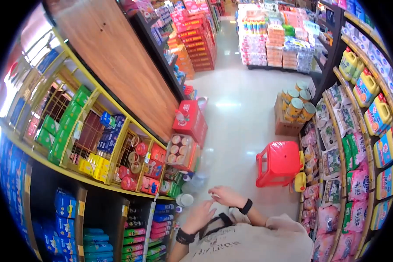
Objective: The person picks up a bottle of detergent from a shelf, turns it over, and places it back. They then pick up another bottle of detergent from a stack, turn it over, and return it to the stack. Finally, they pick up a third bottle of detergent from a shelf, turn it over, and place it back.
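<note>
My left hand (pixel 198 218), with a dark band at its wrist, is held in front of my shirt (pixel 244 242) with its fingers loosely apart and nothing in them. Just ahead of it and to the right, my right hand (pixel 228 197) reaches across toward the left, fingers stretched out and bare of any object. A black band (pixel 246 206) circles that wrist. The fingertips of the two hands are close together. White-lidded tubs (pixel 185 200) on the floor side of the left shelf are nearest to my left hand.
On the right of the aisle stand a red plastic stool (pixel 284 158) and a carton (pixel 287 118) of cans. Shelves with pink bags (pixel 329 218) line the right side. Along the left run a yellow-framed shelf (pixel 105 185) and a red box (pixel 190 120). Stacked packs (pixel 275 39) stand farther ahead.
</note>
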### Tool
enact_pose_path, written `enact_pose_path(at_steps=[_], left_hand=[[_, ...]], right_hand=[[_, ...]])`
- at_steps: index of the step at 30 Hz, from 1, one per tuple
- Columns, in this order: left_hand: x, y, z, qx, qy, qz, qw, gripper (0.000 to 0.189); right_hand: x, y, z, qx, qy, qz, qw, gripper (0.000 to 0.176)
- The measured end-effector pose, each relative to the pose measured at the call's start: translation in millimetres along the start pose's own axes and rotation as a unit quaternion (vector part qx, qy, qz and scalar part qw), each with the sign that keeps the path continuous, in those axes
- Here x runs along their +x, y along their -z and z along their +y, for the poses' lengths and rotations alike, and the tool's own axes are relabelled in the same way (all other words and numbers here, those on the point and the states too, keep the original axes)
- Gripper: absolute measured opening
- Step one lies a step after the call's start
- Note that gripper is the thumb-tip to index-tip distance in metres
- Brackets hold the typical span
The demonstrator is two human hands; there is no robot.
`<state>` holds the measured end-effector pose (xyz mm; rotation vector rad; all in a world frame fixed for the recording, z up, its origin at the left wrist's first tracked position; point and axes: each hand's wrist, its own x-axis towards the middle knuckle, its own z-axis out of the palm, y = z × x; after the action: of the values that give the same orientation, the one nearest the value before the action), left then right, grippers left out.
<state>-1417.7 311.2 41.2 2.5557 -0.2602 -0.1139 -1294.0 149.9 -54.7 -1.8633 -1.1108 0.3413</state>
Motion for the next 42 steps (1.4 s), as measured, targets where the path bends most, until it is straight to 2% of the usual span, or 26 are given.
enact_pose_path(at_steps=[2, 5, 9, 10, 11, 14, 18, 23, 27, 30, 31, 34, 35, 38, 40, 42], left_hand=[[30.9, 7.6, -10.8, 0.005, -0.032, 0.046, 0.998, 0.031], [78.3, 10.6, -23.1, -0.067, -0.03, 0.016, 0.997, 0.018], [141.3, -1.1, -46.9, -0.105, -0.058, -0.092, 0.988, 0.015], [161.5, -2.2, -52.7, -0.135, -0.072, -0.09, 0.984, 0.016], [182.5, -2.9, -59.2, -0.163, -0.085, -0.088, 0.979, 0.017], [248.6, 2.1, -80.2, -0.175, -0.082, -0.071, 0.979, 0.021], [362.4, 36.5, -99.6, -0.165, -0.128, -0.028, 0.977, 0.021], [496.0, 73.9, -117.5, -0.169, -0.156, -0.019, 0.973, 0.022], [579.6, 85.7, -128.3, -0.156, -0.213, -0.038, 0.964, 0.022], [625.3, 94.3, -123.0, -0.157, -0.242, -0.067, 0.955, 0.021], [640.1, 87.5, -127.3, -0.172, -0.244, -0.099, 0.949, 0.022], [673.1, 79.9, -123.7, -0.174, -0.214, -0.147, 0.95, 0.025], [686.1, 73.2, -127.1, -0.169, -0.227, -0.144, 0.948, 0.027], [726.8, 68.8, -129.2, -0.15, -0.184, -0.166, 0.957, 0.027], [753.2, 66.0, -138.3, -0.145, -0.179, -0.139, 0.963, 0.031], [786.9, 67.2, -140.3, -0.14, -0.16, -0.12, 0.97, 0.033]], right_hand=[[24.1, 19.0, 2.1, -0.04, -0.002, 0.002, 0.999, 0.025], [35.2, 42.7, 8.5, -0.046, -0.024, 0.012, 0.999, 0.025], [41.1, 75.3, 34.3, 0.02, -0.111, 0.004, 0.994, 0.033], [45.9, 85.2, 43.5, 0.043, -0.124, 0.011, 0.991, 0.035], [49.0, 96.7, 52.0, 0.074, -0.125, 0.05, 0.988, 0.023], [77.3, 136.5, 77.1, 0.109, -0.212, 0.093, 0.967, 0.026], [127.0, 191.0, 123.1, 0.02, -0.238, 0.124, 0.963, 0.031], [197.8, 271.7, 152.6, -0.007, -0.257, 0.132, 0.957, 0.034], [233.5, 311.2, 187.5, -0.056, -0.25, 0.189, 0.948, 0.033], [250.9, 331.9, 212.3, -0.004, -0.276, 0.189, 0.942, 0.031], [258.6, 344.7, 212.1, 0.03, -0.258, 0.199, 0.945, 0.03], [267.4, 362.1, 254.1, 0.004, -0.276, 0.153, 0.949, 0.031], [271.2, 366.5, 271.6, -0.046, -0.24, 0.172, 0.954, 0.032], [293.4, 405.3, 300.9, 0.069, -0.242, 0.163, 0.954, 0.023], [306.2, 427.5, 331.0, 0.024, -0.234, 0.138, 0.962, 0.023], [325.5, 459.9, 361.0, 0.05, -0.172, 0.131, 0.975, 0.024]])
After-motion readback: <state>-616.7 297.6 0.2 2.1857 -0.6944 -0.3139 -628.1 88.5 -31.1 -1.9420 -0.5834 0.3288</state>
